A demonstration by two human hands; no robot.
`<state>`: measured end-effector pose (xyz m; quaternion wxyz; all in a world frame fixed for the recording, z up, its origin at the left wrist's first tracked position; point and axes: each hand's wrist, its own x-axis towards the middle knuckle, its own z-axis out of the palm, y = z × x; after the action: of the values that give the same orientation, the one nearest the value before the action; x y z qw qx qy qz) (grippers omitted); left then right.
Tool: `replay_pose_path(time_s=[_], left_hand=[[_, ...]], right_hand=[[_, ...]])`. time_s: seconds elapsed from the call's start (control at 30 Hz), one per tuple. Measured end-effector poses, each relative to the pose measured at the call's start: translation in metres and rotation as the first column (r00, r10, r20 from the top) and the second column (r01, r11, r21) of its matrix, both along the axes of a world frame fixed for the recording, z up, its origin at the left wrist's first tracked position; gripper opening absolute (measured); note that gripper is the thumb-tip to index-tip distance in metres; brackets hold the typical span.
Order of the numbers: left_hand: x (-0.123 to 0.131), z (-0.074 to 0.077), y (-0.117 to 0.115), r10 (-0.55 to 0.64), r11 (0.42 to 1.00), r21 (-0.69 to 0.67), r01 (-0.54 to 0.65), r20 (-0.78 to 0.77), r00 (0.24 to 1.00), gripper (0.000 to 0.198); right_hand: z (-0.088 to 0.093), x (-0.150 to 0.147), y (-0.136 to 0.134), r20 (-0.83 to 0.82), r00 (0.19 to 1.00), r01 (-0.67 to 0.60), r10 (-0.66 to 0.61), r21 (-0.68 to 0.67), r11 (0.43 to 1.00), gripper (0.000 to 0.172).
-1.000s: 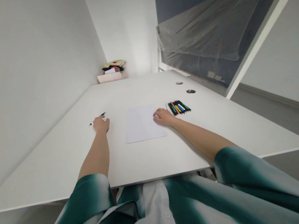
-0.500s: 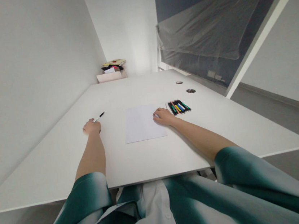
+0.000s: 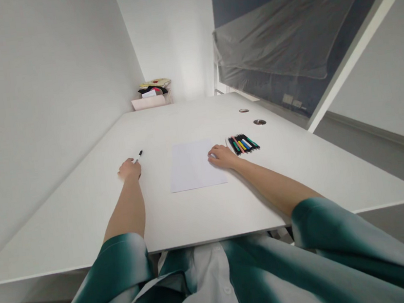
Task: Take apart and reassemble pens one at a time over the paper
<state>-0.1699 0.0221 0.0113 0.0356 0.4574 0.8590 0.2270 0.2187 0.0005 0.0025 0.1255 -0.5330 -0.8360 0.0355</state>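
A slim white pen (image 3: 138,157) with a black end is held in my left hand (image 3: 129,169), left of the paper. Its black end points up and away to the right; the rest is hidden by the fingers. My right hand (image 3: 222,157) lies over the right edge of a blank white sheet of paper (image 3: 192,167), fingers bent a little and apart, with paper showing between thumb and forefinger. Just beyond that hand, a row of several pens (image 3: 243,144) with black, green, red, yellow and blue parts lies side by side.
The white table (image 3: 191,216) meets a wall on the left. At its far end sits an open box (image 3: 149,102) stuffed with items. Two round grommets (image 3: 259,122) are set near the right edge, beside a dark panel (image 3: 269,40) under plastic film.
My left hand has moved slightly to the right with the pen, which now slants more steeply away from me. My right hand and the paper stay in place.
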Motion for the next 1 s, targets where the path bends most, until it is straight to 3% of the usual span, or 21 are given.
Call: replay_pose_path(time_s=[0.2, 0.33, 0.4, 0.53, 0.63, 0.77, 0.9, 1.0], left_hand=[[0.029, 0.002, 0.002, -0.219, 0.976, 0.025, 0.218, 0.03, 0.975, 0.039], [0.054, 0.0, 0.004, -0.446, 0.891, 0.085, 0.445, -0.007, 0.895, 0.041], [0.065, -0.001, 0.004, -0.482, 0.868, 0.119, 0.481, -0.025, 0.876, 0.039], [0.078, -0.005, 0.004, -0.515, 0.835, 0.21, 0.509, -0.029, 0.857, 0.033], [0.078, -0.006, 0.004, -0.532, 0.802, 0.315, 0.507, -0.009, 0.847, 0.027], [0.075, -0.008, 0.006, -0.528, 0.772, 0.444, 0.454, 0.053, 0.847, 0.022], [0.079, -0.011, 0.012, -0.518, 0.763, 0.549, 0.341, 0.204, 0.831, 0.017], [0.089, -0.013, 0.017, -0.527, 0.769, 0.588, 0.249, 0.363, 0.769, 0.014]], right_hand=[[0.001, -0.002, -0.001, 0.005, 1.0, 0.009, -0.009, 0.001, 1.0, 0.034], [0.002, -0.003, -0.001, 0.016, 1.0, 0.016, -0.016, 0.003, 1.0, 0.034], [0.001, -0.004, 0.0, 0.021, 0.999, 0.024, -0.024, 0.009, 1.0, 0.034], [-0.002, -0.004, 0.002, -0.001, 1.0, 0.007, -0.007, 0.053, 0.999, 0.038], [-0.003, -0.004, 0.002, -0.033, 0.994, -0.104, 0.109, 0.11, 0.988, 0.039], [-0.003, -0.006, 0.001, -0.016, 0.977, -0.212, 0.214, 0.081, 0.974, 0.035], [-0.005, -0.006, 0.002, 0.014, 0.983, -0.185, 0.185, 0.065, 0.981, 0.036], [-0.008, -0.005, 0.004, 0.027, 0.983, -0.18, 0.179, 0.062, 0.982, 0.036]])
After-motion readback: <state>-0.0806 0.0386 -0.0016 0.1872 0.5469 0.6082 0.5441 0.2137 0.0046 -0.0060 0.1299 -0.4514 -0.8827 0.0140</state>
